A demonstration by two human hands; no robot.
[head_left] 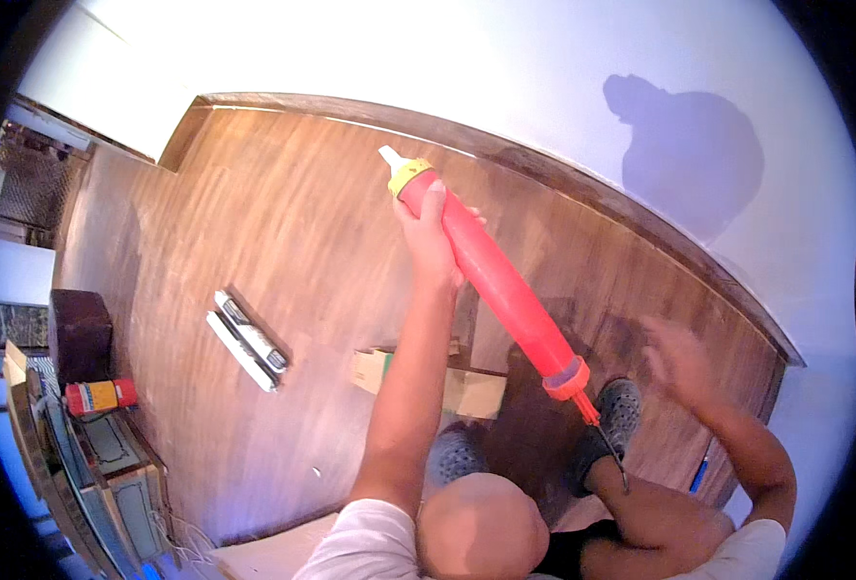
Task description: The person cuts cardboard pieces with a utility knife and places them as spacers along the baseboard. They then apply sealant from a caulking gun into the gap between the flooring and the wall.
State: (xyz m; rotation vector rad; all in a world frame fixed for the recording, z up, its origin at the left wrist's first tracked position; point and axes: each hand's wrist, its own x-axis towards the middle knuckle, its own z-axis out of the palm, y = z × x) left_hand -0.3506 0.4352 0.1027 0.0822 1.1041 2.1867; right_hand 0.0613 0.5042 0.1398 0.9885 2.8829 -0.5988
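My left hand is closed around the front part of a red caulking gun. The gun's long barrel slants from upper left to lower right, with a yellow ring cap and a white nozzle at its far end. At its near end sit a red collar and a thin metal rod, which reaches down by my knee. Off to the right of that end, my right hand hangs apart from the gun. Slightly blurred, its fingers are stretched out and nothing shows in them.
Two white-and-black sealant tubes lie on the wood floor. An open cardboard box stands by my feet in grey clogs. Boxes, panels and a red-and-yellow container crowd the left. A dark baseboard edges the white wall.
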